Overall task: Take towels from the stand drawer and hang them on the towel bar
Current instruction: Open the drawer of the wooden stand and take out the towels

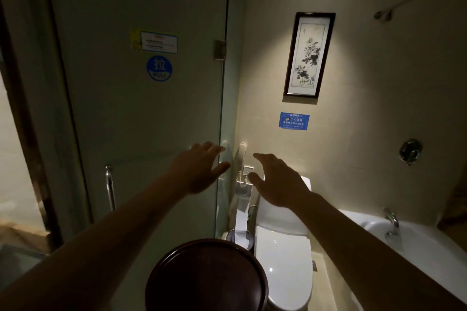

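Observation:
In a dim bathroom, both of my arms stretch forward at chest height. My left hand (199, 166) is open with fingers spread, in front of the edge of a glass door (141, 113). My right hand (279, 179) is also open and empty, hovering above the toilet tank. A round dark wooden stand top (206, 276) sits directly below me, between my arms. No drawer, towel or towel bar can be made out in this view.
A white toilet (284, 257) with closed lid stands ahead, a bathtub (409, 242) with a tap at right. A wall phone (241, 161), a framed painting (309, 54) and a small bin (238, 237) are nearby. The glass door carries a vertical handle (110, 188).

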